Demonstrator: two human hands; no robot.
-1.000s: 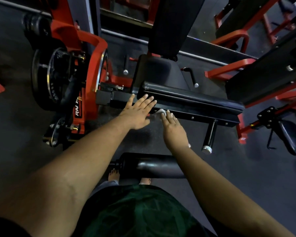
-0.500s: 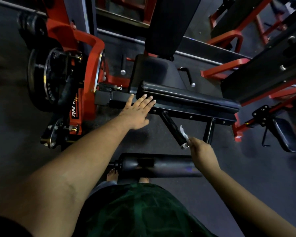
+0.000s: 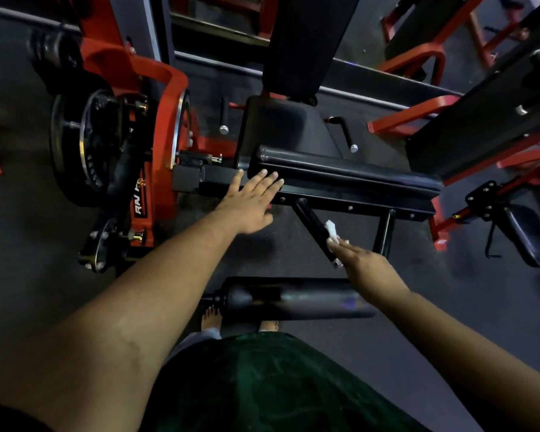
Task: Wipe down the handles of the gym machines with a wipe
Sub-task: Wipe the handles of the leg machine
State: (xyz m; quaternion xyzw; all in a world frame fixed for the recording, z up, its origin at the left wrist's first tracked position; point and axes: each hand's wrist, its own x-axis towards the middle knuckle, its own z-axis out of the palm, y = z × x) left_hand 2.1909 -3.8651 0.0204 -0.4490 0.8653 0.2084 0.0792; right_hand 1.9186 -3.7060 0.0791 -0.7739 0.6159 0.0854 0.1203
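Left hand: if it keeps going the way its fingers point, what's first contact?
Likely the long black padded roller: the left hand lies flat with fingertips already at its near edge. Depth is unclear.

A: What sits at the left?
B: Black weight plates on a red frame.
A: And lower down?
B: A black roller pad lies across the dark floor, with 2 bare feet just behind it.
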